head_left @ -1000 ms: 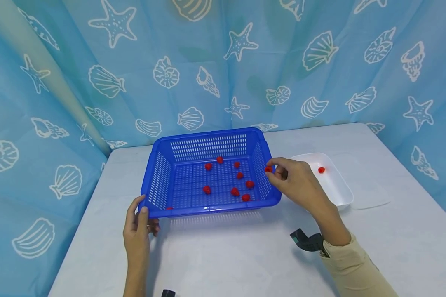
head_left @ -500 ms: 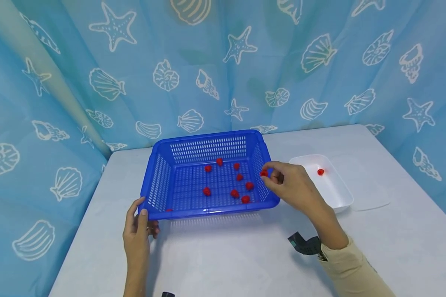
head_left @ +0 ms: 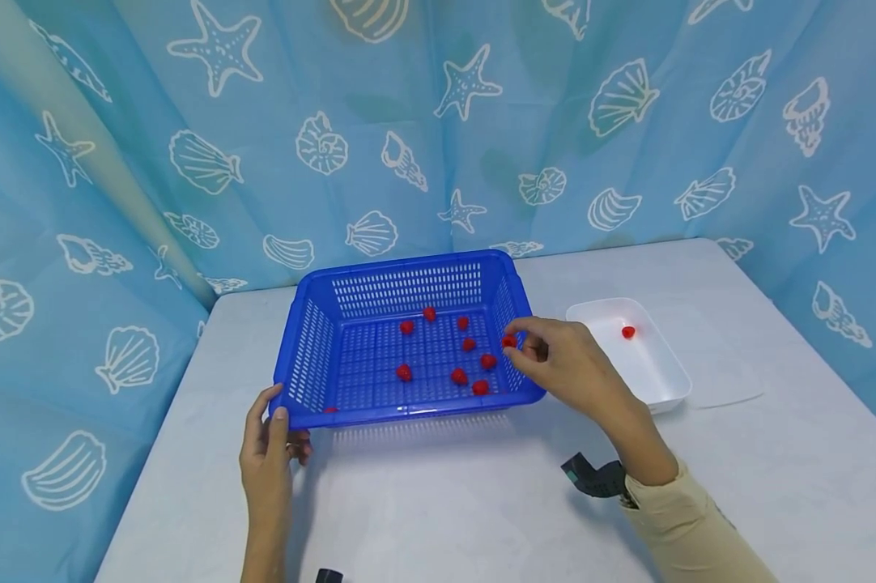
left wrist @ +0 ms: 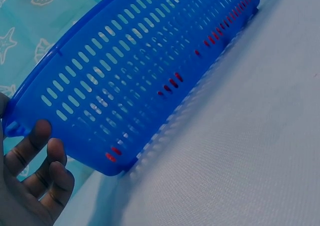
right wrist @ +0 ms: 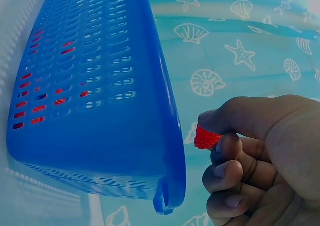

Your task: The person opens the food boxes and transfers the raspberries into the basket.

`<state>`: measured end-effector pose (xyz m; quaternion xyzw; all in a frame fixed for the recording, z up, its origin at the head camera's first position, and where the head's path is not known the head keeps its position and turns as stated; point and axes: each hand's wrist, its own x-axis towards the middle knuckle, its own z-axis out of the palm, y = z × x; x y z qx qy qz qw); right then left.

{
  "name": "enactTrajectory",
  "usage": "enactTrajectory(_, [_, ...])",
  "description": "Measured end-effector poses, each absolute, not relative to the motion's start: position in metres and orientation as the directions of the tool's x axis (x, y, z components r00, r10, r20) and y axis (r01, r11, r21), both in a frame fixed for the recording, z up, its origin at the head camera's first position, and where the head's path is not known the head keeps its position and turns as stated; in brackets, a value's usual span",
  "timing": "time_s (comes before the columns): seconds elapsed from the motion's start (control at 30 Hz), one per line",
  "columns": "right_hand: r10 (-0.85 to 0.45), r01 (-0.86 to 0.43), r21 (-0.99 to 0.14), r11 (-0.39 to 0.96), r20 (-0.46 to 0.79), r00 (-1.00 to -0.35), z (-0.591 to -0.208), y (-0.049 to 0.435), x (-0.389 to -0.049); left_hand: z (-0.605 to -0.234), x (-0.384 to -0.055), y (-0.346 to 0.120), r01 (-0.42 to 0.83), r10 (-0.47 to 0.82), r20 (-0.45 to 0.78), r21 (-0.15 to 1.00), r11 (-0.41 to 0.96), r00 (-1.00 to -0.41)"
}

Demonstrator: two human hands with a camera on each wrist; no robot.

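Observation:
A blue slotted plastic basket (head_left: 409, 413) sits on the table with several red raspberries (head_left: 405, 372) spread over its floor. My left hand (head_left: 266, 457) grips the basket's near left corner, thumb on the rim and other fingers below it; the left wrist view shows these fingers (left wrist: 60, 181) beside the slotted wall. Between thumb and forefinger my right hand (head_left: 565, 364) pinches one raspberry (right wrist: 205, 137), held just above the basket's right rim. In the right wrist view the remaining fingers are curled under it. To the right, a white tray (head_left: 660, 376) has a single raspberry (head_left: 628, 332) in it.
A white cloth covers the table (head_left: 423, 502). Behind and at both sides hangs a blue curtain (head_left: 380, 105) with white shell and starfish prints. A clear, flat, lid-like sheet (head_left: 722, 380) lies right of the tray. A dark wrist camera mount (head_left: 593, 476) sticks out from the right wrist.
My right hand has moved a little left with the pinched raspberry, from the basket's right rim to just inside it. My left hand keeps its grip on the corner.

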<state>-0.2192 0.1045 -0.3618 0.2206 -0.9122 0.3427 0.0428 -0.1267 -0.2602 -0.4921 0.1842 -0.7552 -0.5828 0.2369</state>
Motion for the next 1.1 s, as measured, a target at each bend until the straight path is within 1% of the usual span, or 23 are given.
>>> enactTrajectory(0.2, [-0.387,-0.451,-0.592,0.668,0.241,-0.89,-0.361,0.105,-0.218,-0.488,-0.126,-0.258,0.014,-0.537,0.152,0.968,0.252,-0.83])
enactTrajectory(0.43, [-0.408,-0.483,-0.58,0.656,0.267,-0.873,-0.362,0.106,-0.219,-0.465,-0.119,-0.249,0.001,-0.534,0.132,0.971,0.239,-0.835])
enactTrajectory(0.53, [-0.412,-0.493,-0.576,0.652,0.276,-0.868,-0.361,0.107,-0.219,-0.461,-0.117,-0.248,0.018,-0.524,0.135,0.975,0.222,-0.841])
enactTrajectory(0.73, [-0.397,-0.473,-0.572,0.67,0.262,-0.88,-0.36,0.113,-0.223,-0.454,-0.114,-0.243,0.016,-0.533,0.125,0.979,0.204,-0.837])
enactTrajectory(0.9, [-0.349,-0.424,-0.57,0.704,0.242,-0.905,-0.359,0.121,-0.226,-0.453,-0.115,-0.244,0.009,-0.532,0.114,0.981,0.196,-0.839])
enactTrajectory(1.1, [-0.303,-0.373,-0.566,0.735,0.217,-0.928,-0.359,0.127,-0.229,-0.475,-0.122,-0.253,0.001,-0.544,0.125,0.975,0.223,-0.83])
